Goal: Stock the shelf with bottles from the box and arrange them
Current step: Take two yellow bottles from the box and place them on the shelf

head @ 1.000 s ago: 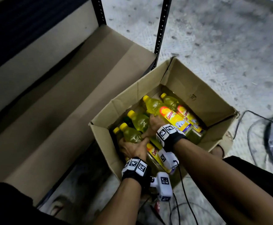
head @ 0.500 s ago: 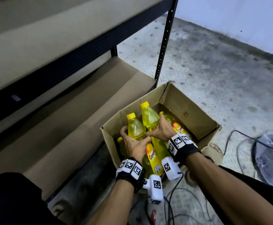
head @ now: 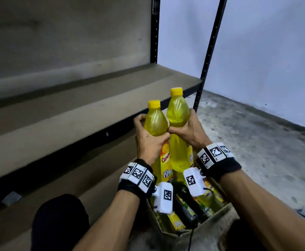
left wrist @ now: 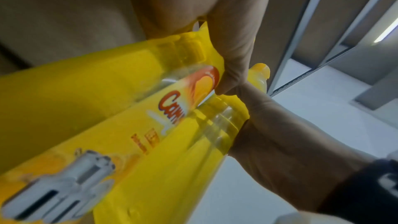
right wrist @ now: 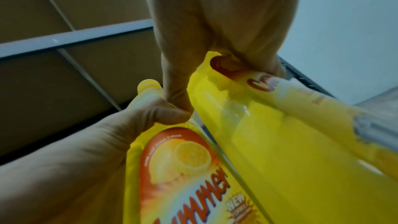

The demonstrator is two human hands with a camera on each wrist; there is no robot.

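Two bottles upright above box (head: 198,230), touching: left bottle (head: 156,122) clasped by left hand (head: 149,142), right bottle (head: 178,113) by right hand (head: 193,132). Shelf (head: 72,113) ahead-left of box; left hand nearer.

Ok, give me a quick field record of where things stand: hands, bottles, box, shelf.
left hand: grips the left yellow bottle at its shoulder
right hand: grips the right yellow bottle at its shoulder
bottles: upright, side by side, raised above the box, yellow caps on
cardboard box: on the floor, open, more bottles lying inside
shelf board: bare where visible, ahead of the bottles
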